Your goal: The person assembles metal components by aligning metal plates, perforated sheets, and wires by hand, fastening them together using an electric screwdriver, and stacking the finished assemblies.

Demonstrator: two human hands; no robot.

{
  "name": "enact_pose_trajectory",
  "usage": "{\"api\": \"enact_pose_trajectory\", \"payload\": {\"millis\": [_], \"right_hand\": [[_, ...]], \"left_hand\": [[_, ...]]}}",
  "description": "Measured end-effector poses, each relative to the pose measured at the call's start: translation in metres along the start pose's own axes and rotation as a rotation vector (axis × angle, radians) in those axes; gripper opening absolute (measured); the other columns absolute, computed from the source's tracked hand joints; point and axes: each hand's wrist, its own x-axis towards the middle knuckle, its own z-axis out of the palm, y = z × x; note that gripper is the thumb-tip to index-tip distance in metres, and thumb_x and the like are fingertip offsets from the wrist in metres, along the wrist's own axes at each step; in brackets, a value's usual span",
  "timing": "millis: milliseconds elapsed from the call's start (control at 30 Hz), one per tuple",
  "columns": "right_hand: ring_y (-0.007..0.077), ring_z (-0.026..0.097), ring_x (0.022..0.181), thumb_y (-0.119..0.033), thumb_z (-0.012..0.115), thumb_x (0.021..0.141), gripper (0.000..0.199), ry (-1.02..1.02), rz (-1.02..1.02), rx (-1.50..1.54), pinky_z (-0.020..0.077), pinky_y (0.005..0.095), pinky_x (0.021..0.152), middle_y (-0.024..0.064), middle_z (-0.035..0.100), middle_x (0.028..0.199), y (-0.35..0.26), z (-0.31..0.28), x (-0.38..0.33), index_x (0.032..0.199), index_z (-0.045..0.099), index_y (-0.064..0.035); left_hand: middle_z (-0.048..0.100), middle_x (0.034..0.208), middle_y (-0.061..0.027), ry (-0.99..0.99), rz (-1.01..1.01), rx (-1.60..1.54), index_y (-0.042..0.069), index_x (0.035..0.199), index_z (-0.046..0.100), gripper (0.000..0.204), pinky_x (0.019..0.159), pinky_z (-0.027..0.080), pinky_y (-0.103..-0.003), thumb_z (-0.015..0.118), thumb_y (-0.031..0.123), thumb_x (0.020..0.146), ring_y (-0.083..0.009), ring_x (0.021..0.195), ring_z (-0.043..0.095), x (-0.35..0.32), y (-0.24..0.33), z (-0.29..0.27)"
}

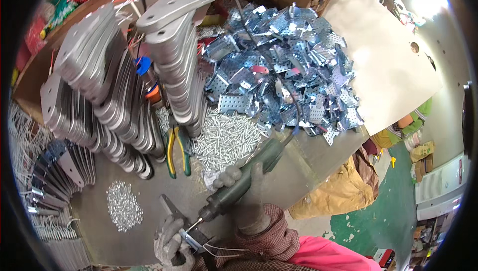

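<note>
My right hand (pixel 254 196), in a grey glove, is wrapped round a dark green corded electric screwdriver (pixel 269 155). The tool's bit points down and left, at a dark metal plate (pixel 172 206) with a bright metal strip and pale wires (pixel 224 250). My left hand (pixel 172 241), also gloved, grips this plate near the lower edge. I cannot tell whether the bit touches it. Beyond the tool lies a heap of small silvery pins or screws (pixel 226 139). Pliers (pixel 171 156) with yellow-green handles rest beside that heap. Left of my hands is a pile of tiny shiny metal pieces (pixel 123 206).
Tall stacks of grey metal plates (pixel 172 62) stand at the back left. A large heap of perforated bluish metal pieces (pixel 284 67) fills the back middle, with the black cord across it. A pale board (pixel 383 57) lies right; a brown sack (pixel 338 194) lies beside the table.
</note>
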Motion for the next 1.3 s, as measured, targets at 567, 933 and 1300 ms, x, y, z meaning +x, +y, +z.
{"api": "enact_pose_trajectory", "payload": {"millis": [567,933,1300], "right_hand": [[0.0352,0.055,0.111,0.006,0.077,0.067,0.084,-0.351,-0.303,-2.396,0.0445,0.0395,0.097,0.0175,0.058,0.121,-0.249,0.008,-0.013,0.144,0.049,-0.0114],[0.0386,0.046,0.129,0.004,0.064,0.085,0.046,-0.452,-0.971,-2.531,0.0366,0.0421,0.109,0.0215,0.053,0.130,-0.311,-0.032,0.091,0.129,0.052,-0.0012],[0.0394,0.050,0.117,0.011,0.070,0.066,0.066,-0.435,-1.037,-2.689,0.0412,0.0457,0.101,0.0193,0.050,0.122,-0.315,-0.041,0.112,0.127,0.051,-0.0011]], "left_hand": [[0.061,0.096,-0.0094,-0.508,0.361,0.541,0.003,0.106,0.064,0.031,0.076,0.054,-0.039,0.063,0.018,0.078,-0.0254,0.091,0.061,0.034,0.014,-0.043],[0.051,0.126,-0.0220,-0.579,-0.185,0.603,0.008,0.130,0.050,0.049,0.092,0.050,-0.045,0.068,0.020,0.087,-0.0378,0.115,0.055,0.015,0.020,-0.039],[0.051,0.108,-0.0239,0.598,-0.383,0.923,-0.001,0.121,0.041,0.048,0.072,0.054,-0.048,0.061,0.027,0.089,-0.0424,0.090,0.061,0.106,-0.083,-0.137]]}}
